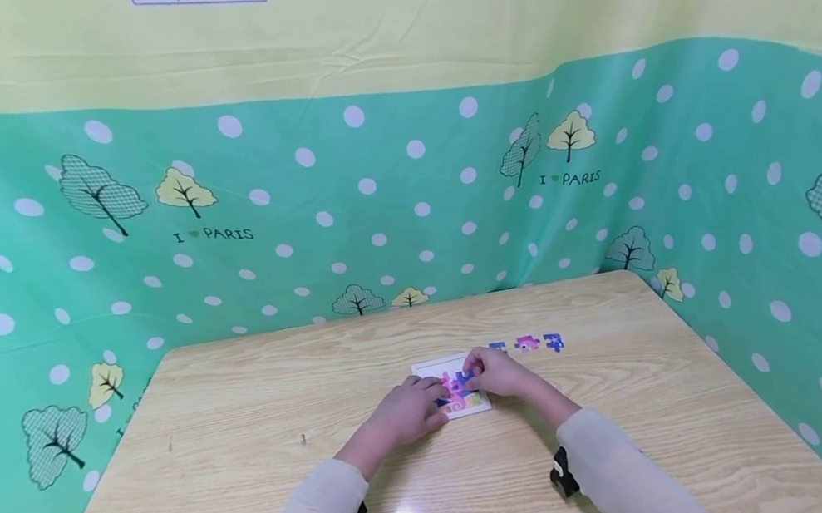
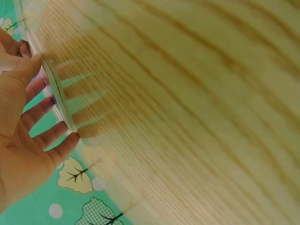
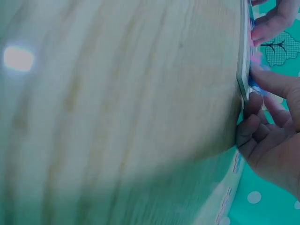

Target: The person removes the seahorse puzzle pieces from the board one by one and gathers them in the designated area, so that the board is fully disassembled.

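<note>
On the bench (image 1: 246,407), at the puzzle board (image 1: 424,369), pinching a blue piece (image 1: 464,379) in fingers of the right hand (image 1: 500,373), resting the left hand (image 1: 406,412) there, fingers released; probably handling light, stiff, gripping best by edges.

The left arm (image 1: 313,509) and right arm (image 1: 629,468) reach in from the table's (image 1: 246,407) near side, hands converging around its middle. The left hand (image 1: 406,410) shows its back upward, fingers spread; the right hand (image 1: 501,374) pinches with thumb and forefinger, lower fingers curled.
</note>
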A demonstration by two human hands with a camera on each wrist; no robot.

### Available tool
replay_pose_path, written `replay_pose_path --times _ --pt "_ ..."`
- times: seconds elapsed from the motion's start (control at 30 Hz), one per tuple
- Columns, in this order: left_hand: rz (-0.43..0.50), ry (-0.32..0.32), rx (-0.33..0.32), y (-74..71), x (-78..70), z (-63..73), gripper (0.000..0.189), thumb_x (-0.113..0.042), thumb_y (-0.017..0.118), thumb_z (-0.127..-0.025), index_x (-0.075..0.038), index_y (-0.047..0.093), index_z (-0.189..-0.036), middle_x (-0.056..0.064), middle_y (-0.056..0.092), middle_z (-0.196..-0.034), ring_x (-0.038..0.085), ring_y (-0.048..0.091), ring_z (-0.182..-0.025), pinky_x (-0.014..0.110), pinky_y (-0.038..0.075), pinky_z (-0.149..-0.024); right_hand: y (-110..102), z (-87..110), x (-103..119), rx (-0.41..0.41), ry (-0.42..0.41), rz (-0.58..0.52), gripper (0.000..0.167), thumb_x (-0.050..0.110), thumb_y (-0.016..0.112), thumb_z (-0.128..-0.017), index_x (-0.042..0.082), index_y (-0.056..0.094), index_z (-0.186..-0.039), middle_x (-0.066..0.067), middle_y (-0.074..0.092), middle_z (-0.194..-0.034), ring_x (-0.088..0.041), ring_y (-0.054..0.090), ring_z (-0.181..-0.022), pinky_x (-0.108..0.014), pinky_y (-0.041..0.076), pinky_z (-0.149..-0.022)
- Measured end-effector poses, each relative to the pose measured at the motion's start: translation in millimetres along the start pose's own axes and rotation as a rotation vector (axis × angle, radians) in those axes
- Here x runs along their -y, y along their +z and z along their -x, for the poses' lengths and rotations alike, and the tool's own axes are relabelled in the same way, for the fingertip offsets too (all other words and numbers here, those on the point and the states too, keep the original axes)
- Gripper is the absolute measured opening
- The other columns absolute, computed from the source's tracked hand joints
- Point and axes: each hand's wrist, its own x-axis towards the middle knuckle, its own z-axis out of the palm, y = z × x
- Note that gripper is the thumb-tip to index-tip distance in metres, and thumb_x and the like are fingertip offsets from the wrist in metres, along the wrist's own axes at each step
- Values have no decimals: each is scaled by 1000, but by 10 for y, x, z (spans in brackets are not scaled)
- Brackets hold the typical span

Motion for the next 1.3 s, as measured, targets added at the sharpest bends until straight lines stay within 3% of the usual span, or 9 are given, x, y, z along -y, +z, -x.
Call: replay_pose_path --times 0.47,0.9,1.3 --pt "5 1 3 -14 -6 -12 41 -38 58 -91 -17 56 -126 4 54 -134 26 50 -122 42 45 -101 10 6 11 -46 -17 -14 17 4 71 -79 6 59 -92 -5 51 -77 -16 47 -69 -24 41 -60" --pt "1 -9 6 38 13 -26 41 -39 57 -91 -19 56 -127 3 53 -135 27 49 -123 41 44 -103 18 44 -44 -31 -92 -43 18 -3 67 -79 6 57 -90 -7 53 -77 -15 47 -68 -22 42 -58" --pt "4 -9 11 27 11 -26 42 -40 56 -91 -19 55 -127 3 52 -136 27 48 -125 43 44 -103 18 83 -28 -34 -109 -9 16 -3 66 -78 8 57 -84 -4 53 -77 -15 48 -70 -24 43 -60"
